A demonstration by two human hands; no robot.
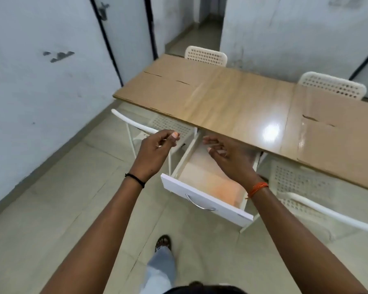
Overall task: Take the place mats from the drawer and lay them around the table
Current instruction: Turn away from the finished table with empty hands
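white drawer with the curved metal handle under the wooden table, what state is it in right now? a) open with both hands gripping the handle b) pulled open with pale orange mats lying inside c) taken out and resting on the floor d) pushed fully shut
b: the white drawer juts out from under the wooden table, pale orange mats lie inside, and the right hand reaches over them while the left hand hangs beside it, off the metal handle.

The table (232, 102) serves as landmark. The drawer (204, 200) sticks out from under its near edge, toward the person, with the place mats (208, 179) lying inside. Above the drawer hangs the right hand (227, 155); the left hand (155, 149) hangs just left of it. Two chairs (206, 56) stand behind the table, and two more sit at its near side, one left of the drawer, one right.
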